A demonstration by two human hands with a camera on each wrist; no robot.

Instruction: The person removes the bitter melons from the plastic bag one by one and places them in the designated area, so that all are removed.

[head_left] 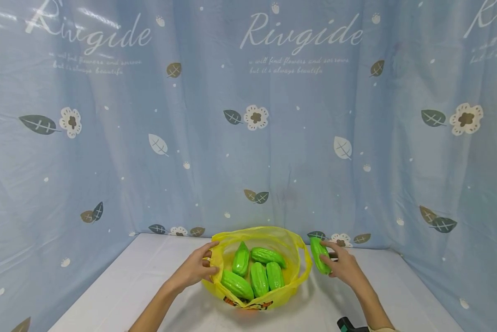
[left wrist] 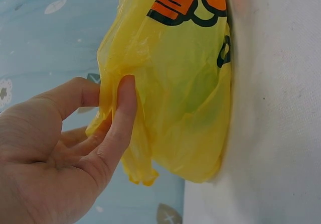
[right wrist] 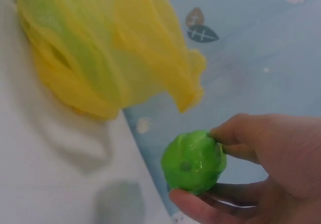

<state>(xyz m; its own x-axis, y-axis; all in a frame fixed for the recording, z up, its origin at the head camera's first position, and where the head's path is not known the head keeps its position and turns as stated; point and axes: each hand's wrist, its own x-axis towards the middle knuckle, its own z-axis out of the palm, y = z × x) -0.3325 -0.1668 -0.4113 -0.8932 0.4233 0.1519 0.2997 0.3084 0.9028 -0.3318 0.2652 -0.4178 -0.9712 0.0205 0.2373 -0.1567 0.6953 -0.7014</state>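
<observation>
A yellow plastic bag (head_left: 290, 237) stands on the white table with its mouth spread wide. Inside lie several shiny green ridged gourds (head_left: 260, 279). My left hand (head_left: 197, 263) pinches the bag's left rim; the left wrist view shows the thin yellow plastic (left wrist: 175, 128) between thumb and fingers. To the right of the bag, my right hand (head_left: 343, 266) grips another green gourd (head_left: 320, 254) between thumb and fingers. In the right wrist view this gourd (right wrist: 193, 161) shows its rounded end towards the camera, held above the table and apart from the bag.
A blue curtain (head_left: 298, 161) with printed leaves and flowers hangs behind and at both sides. The white tabletop (head_left: 119, 286) extends left and right of the bag. Beside my right forearm lies a black object with a green patch (head_left: 348, 324), partly cut off.
</observation>
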